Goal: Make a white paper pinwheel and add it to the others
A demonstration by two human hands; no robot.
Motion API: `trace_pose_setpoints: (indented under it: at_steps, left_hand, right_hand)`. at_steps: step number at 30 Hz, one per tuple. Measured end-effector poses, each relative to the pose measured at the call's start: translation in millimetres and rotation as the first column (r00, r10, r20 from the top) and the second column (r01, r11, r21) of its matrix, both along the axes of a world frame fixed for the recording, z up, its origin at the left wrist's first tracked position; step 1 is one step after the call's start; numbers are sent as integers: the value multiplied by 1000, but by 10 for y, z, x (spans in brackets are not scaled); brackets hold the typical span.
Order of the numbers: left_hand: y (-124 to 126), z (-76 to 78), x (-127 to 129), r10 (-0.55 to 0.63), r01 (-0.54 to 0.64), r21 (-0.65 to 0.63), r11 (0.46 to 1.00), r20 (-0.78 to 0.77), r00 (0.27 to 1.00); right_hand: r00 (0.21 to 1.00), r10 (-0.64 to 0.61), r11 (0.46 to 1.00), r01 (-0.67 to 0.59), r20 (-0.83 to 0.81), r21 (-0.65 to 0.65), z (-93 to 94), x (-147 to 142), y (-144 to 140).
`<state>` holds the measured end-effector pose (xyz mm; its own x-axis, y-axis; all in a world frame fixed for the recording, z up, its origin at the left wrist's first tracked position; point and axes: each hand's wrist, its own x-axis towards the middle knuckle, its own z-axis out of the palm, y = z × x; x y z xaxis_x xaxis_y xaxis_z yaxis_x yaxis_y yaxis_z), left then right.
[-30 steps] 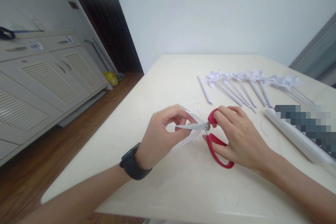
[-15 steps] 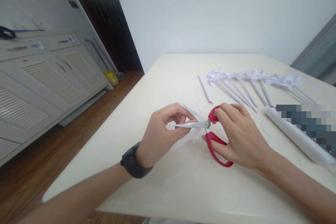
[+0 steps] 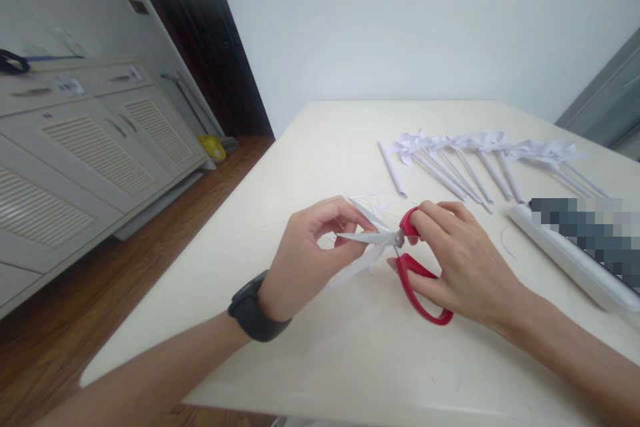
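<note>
My left hand, a black watch on its wrist, pinches a piece of thin white paper between thumb and fingers. Part of the paper is hidden behind the fingers and blades. My right hand grips red-handled scissors, thumb in the lower loop and fingers in the upper one. The blades are spread and point left, over the left fingertips, one on each side of the index finger. Thin white paper strips lie on the table just beyond the left hand.
Several white paper pinwheels on rolled sticks lie in a row at the back right of the white table. A single rolled paper stick lies left of them. A thick white roll is at the right, beside a blurred-out patch.
The right hand and the scissors have shifted slightly right and down, and the handles have spread a little wider. The left hand still holds the paper in nearly the same place.
</note>
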<state>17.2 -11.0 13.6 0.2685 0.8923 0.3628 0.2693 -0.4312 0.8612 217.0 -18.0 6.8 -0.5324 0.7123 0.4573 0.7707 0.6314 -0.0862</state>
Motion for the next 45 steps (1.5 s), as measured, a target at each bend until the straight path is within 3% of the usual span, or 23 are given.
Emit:
trace_pose_setpoints:
  at_steps: [5,20,29,45]
  left_hand:
    - [9,-10,13,6,-4,-37,999,47,999]
    - [4,-14,12,26,-27,36,999,33,999]
    - [-10,20,5,44,-44,-18,999,7,999]
    - [-18,18,-7,34,-33,74,997,-19,999]
  right_hand:
    - [1000,5,1000,-5,-2,18,2,-3,5]
    - [1000,2,1000,-2,-3,-5,9,16,6]
    - [1000,-14,999,14,-8,34,16,-4,-9]
    - [1000,-24,999,24,2,21,33,-6,-6]
